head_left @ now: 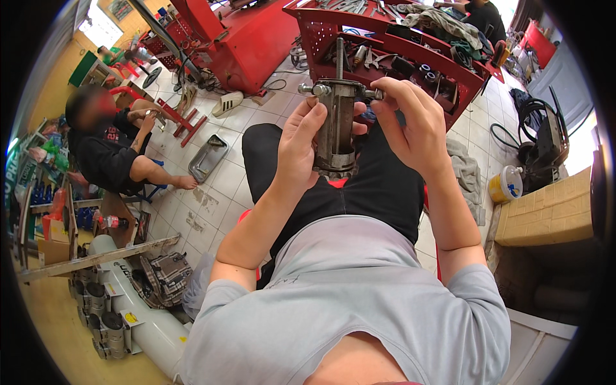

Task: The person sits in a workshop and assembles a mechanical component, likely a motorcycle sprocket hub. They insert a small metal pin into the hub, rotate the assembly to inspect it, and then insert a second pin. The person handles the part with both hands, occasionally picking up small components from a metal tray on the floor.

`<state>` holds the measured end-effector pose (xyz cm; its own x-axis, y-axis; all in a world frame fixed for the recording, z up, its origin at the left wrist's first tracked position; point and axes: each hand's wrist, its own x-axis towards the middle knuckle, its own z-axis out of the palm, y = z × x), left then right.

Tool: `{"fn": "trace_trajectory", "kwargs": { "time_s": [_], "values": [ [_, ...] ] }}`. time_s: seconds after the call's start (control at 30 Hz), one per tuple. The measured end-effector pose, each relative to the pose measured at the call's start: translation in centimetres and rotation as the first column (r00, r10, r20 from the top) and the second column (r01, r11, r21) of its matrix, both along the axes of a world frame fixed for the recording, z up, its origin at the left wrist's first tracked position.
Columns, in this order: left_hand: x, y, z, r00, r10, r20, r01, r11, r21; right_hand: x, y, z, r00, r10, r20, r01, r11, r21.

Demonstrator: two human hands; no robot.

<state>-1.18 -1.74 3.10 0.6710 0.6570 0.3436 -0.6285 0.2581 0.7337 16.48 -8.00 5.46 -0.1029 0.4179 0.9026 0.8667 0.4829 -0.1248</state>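
Note:
Above my lap, my left hand [296, 144] is closed around the left side of a dark metal mechanical assembly [334, 138], with some fingertips showing behind it on the right. The assembly stands upright, with a long cylindrical body and a toothed ring [335, 173] at its lower end. A threaded rod [340, 56] rises from its top plate. Silver bolts [314, 89] stick out at the plate's left. At the right side of the plate, my right hand [414, 131] pinches a small bolt [373, 94] between thumb and fingers.
Ahead stands a red tool cart [391, 35] loaded with wrenches, loose parts and rags. To the left, a seated person [106, 144] works near a metal tray [208, 158] on the tiled floor. A white bucket [505, 185] and a black hose [536, 122] are at right.

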Motion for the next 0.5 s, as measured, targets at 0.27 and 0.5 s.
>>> {"fn": "trace_trajectory", "kwargs": {
  "time_s": [0.27, 0.5],
  "values": [
    [0.8, -0.5, -0.6, 0.994, -0.008, -0.109, -0.005, 0.993, -0.119, -0.5, -0.5, -0.2, 0.958, -0.193, -0.212, 0.114, 0.935, -0.336],
    [0.8, -0.6, -0.7, 0.989, -0.067, -0.134, 0.034, 0.971, -0.235, -0.8, 0.1, -1.0, 0.952, -0.275, -0.136, 0.228, 0.93, -0.288]
  ]
}}
